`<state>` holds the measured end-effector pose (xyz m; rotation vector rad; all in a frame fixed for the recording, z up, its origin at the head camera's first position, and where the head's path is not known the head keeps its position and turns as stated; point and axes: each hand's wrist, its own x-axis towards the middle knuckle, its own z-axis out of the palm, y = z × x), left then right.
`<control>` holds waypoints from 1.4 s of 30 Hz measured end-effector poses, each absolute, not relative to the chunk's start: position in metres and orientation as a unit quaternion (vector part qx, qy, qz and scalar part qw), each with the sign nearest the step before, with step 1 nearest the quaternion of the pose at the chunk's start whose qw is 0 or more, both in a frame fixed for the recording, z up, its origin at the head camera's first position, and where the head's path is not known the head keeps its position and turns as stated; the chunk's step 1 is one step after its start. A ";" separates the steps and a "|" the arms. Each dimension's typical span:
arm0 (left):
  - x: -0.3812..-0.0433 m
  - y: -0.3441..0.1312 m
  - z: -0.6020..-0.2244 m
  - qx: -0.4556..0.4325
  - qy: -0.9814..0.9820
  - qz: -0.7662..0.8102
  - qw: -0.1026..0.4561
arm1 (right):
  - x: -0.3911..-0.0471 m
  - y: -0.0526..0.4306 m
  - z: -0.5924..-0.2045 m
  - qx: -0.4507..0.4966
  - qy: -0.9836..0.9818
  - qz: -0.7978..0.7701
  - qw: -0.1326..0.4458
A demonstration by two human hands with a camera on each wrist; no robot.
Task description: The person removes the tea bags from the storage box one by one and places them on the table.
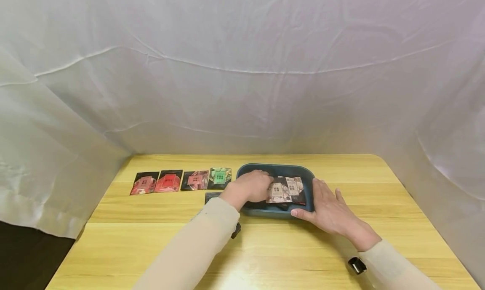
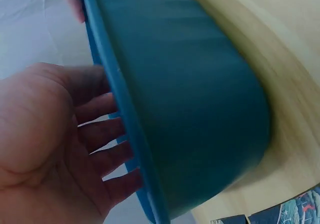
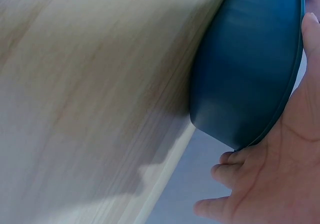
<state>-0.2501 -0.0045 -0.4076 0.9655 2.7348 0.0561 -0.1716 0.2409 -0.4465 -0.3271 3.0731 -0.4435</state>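
A dark blue plastic bin (image 1: 261, 213) stands on the wooden table with several flat printed sachets (image 1: 279, 192) in it, dark with pale pink labels. My left hand (image 1: 253, 185) reaches over the bin's left side. In the left wrist view, the fingers of the left hand (image 2: 60, 144) pass behind the rim (image 2: 125, 104), so their tips and anything in them are hidden. My right hand (image 1: 329, 208) rests against the bin's right end, thumb along the front rim. The right wrist view shows that hand (image 3: 280, 174) touching the bin (image 3: 245, 69) with its fingers spread.
Left of the bin lies a row of sachets: a pink one (image 1: 145, 184), a red one (image 1: 169, 181), a dusky pink one (image 1: 195, 180) and a green one (image 1: 219, 178). Below them, another dark sachet (image 1: 211, 195) is partly covered by my left forearm. White cloth (image 1: 242, 92) hangs behind the table.
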 end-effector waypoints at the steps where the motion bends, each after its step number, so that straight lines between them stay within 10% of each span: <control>1: -0.251 -0.004 -0.408 0.327 0.938 0.028 0.116 | -0.172 0.241 -0.447 -0.105 0.984 -0.143 0.009; 42: -0.245 0.011 -0.412 0.275 0.959 -0.017 0.061 | -0.171 0.239 -0.448 -0.100 0.985 -0.139 0.003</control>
